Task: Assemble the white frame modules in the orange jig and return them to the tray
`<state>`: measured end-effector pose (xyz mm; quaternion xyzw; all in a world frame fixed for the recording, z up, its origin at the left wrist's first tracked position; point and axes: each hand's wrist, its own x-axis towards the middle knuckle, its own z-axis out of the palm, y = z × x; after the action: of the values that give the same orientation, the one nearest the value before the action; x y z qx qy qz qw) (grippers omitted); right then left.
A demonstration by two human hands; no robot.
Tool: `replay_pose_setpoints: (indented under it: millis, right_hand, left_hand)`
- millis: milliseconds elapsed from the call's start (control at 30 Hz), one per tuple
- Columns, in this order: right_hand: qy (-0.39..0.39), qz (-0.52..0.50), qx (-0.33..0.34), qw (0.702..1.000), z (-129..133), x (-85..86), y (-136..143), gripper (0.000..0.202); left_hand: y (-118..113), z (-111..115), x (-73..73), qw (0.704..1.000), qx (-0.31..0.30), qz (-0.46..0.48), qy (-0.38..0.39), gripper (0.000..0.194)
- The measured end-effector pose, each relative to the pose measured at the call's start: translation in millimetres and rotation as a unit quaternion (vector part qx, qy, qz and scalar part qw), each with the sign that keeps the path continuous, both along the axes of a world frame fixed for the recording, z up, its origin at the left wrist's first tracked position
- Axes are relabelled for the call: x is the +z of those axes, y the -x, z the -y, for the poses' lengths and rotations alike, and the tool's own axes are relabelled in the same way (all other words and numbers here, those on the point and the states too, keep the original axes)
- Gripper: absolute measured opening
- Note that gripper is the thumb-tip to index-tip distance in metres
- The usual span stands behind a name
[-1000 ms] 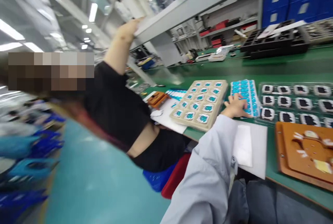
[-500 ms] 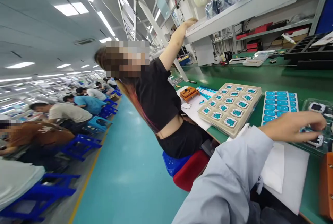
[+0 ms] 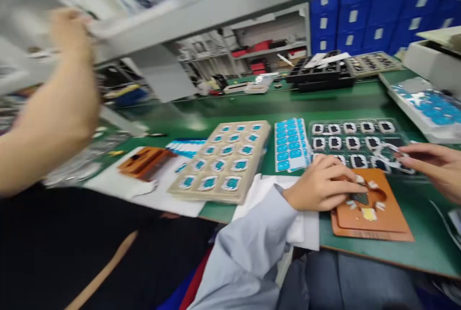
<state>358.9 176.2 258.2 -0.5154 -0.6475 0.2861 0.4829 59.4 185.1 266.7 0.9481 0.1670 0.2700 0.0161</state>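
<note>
My left hand is over the orange fixture block, its fingers closed on a small dark grey piece at the block's recess. Small white pads and a yellow patch surround that recess. At the right, my right hand pinches a thin white frame above the near right part of a clear tray. Several white-rimmed black parts sit in that tray's pockets. Sheets of blue stickers lie left of the tray, beyond my left hand.
A beige tray of white-and-blue parts stands to the left. Past it sits another orange block. A co-worker's arm reaches up to the overhead shelf. Black trays and an open box with blue pieces stand behind.
The view has swung right toward the bench. My left hand has gone from the clear tray to the orange block. My right hand, holding a white frame, has come into view.
</note>
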Motion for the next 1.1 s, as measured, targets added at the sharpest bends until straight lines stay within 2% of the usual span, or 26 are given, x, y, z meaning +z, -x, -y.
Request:
replay_pose_setpoints:
  millis: [67, 200, 300, 433, 567, 633, 800, 933, 1100]
  right_hand:
    - [0.033, -0.059, 0.057, 0.996, 8.0, 4.1, 3.5, 0.029]
    - [0.056, -0.084, 0.161, 0.982, 6.4, 11.4, 20.9, 0.022]
    - [0.074, -0.101, 0.159, 0.979, 5.7, 11.2, 23.9, 0.029]
    - [0.092, -0.117, 0.152, 0.977, 7.1, 7.5, 20.3, 0.033]
    - [0.099, -0.101, 0.185, 0.972, 7.6, 8.3, 19.8, 0.031]
    - [0.080, -0.066, 0.206, 0.973, 7.9, 10.3, 20.7, 0.029]
    - [-0.026, 0.032, 0.246, 0.968, 9.5, 13.4, 21.9, 0.022]
    - [-0.017, 0.097, 0.278, 0.956, 9.7, 11.6, 21.0, 0.024]
    - [-0.097, 0.114, 0.227, 0.962, 8.3, 11.8, 18.3, 0.025]
  left_hand:
    - [0.7, 0.5, -2.5, 0.999, -0.020, 0.029, -0.004, 0.030]
    - [2.1, 2.5, -2.3, 0.999, -0.031, 0.009, -0.001, 0.035]
    - [1.7, 2.8, -3.8, 0.999, -0.028, 0.022, -0.002, 0.034]
    - [1.4, 2.1, -5.1, 0.996, -0.024, 0.080, -0.037, 0.020]
    - [0.6, 1.8, -1.2, 0.997, -0.045, 0.049, -0.038, 0.018]
    - [0.2, 2.0, 1.1, 0.998, -0.057, 0.025, -0.018, 0.021]
    - [1.8, 2.8, 2.0, 0.999, -0.054, -0.006, 0.005, 0.024]
    - [2.8, 4.1, 1.0, 0.998, -0.051, -0.018, 0.015, 0.028]
    - [1.5, 6.0, 2.3, 0.996, -0.072, -0.002, 0.052, 0.024]
